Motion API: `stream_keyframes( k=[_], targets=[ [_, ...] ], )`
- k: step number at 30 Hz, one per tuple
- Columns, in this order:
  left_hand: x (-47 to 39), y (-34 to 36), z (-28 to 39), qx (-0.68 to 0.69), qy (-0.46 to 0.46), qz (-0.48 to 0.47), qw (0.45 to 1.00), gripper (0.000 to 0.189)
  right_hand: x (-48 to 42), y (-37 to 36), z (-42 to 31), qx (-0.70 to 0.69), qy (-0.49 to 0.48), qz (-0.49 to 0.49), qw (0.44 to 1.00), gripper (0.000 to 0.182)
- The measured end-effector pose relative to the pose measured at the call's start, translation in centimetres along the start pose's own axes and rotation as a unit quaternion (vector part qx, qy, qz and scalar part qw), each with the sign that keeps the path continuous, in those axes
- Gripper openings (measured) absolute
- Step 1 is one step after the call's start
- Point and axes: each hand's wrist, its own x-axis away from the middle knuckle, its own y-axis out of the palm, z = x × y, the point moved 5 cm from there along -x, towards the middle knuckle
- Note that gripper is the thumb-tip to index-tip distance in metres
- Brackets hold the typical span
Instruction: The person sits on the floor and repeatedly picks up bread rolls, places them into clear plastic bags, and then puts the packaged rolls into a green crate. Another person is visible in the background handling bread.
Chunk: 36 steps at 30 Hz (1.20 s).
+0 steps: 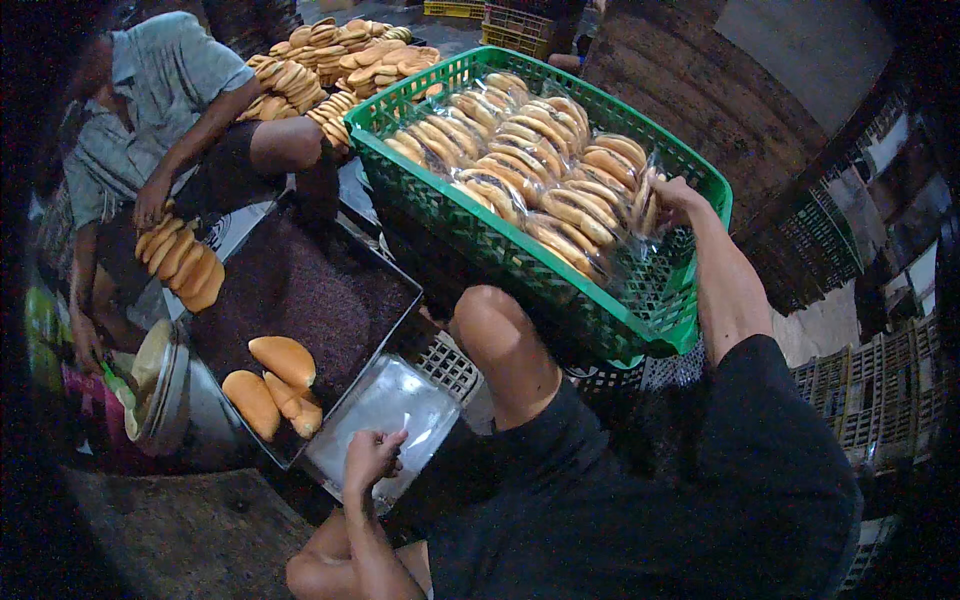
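Observation:
My right hand [675,199] grips a clear plastic bag of filled buns [646,199] at the right end of a green plastic crate [525,234]. Rows of similar bagged buns [517,154] lie in the crate, dark filling showing between the halves. Lower down, my left hand [371,457] is closed above a shiny metal tray [375,401]. A small white strip [406,421] sticks up from between its thumb and fingers; what it is cannot be made out.
Left of me, a dark-edged pan [307,277] holds dark granular filling, with several loose buns [281,360] on it. Across from me, a seated person [161,112] has a row of buns [180,259] at one hand and a green-handled tool [112,382] in the other. Buns [337,56] are piled behind.

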Motion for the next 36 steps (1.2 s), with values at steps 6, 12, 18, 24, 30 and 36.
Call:
stream_keyframes(
  k=[6,12,18,24,30,36],
  targets=[
    [5.8,-3.3,5.6,0.062,0.274,0.2,0.939,0.035,26.6,-3.2,-29.0,-0.175,-0.538,-0.045,0.823,0.051],
    [4.5,-4.0,3.7,0.142,0.319,0.343,0.872,0.045,49.3,8.2,-31.7,-0.22,-0.655,-0.334,0.641,0.019],
    [2.3,-4.9,2.3,0.706,0.214,0.182,0.65,0.042,46.5,14.4,-23.7,-0.502,-0.194,-0.478,0.694,0.017],
    [7.0,-11.4,-2.2,0.499,0.211,0.499,0.676,0.021,49.4,12.2,-29.7,-0.459,-0.241,-0.529,0.672,0.027],
    [11.6,-15.9,-7.0,0.608,0.192,0.588,0.498,0.059,51.6,25.6,-35.5,-0.185,-0.563,-0.166,0.788,0.074],
    [9.4,-15.5,-6.6,0.591,0.276,0.551,0.521,0.067,46.2,25.3,-38.1,-0.087,-0.552,-0.277,0.782,0.044]
  ],
)
